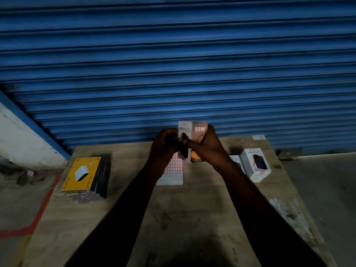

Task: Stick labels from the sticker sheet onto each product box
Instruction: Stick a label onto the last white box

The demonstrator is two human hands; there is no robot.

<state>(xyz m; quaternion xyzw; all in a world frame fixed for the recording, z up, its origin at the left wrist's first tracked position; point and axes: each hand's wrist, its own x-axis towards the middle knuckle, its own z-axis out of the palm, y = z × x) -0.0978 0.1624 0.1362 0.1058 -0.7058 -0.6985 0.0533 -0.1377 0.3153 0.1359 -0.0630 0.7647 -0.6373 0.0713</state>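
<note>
The bench (192, 209) fills the bottom of the frame, with a blue roller shutter (173, 64) across the top. A stack of yellow boxes (84, 176) lies at left and two white boxes (256, 164) stand at right. At centre lies the sticker sheet (173, 170). Above it a product box (198, 130) marked 65W is held upright, the left hand (165, 143) and right hand (210, 147) both curled round its sides.
</note>
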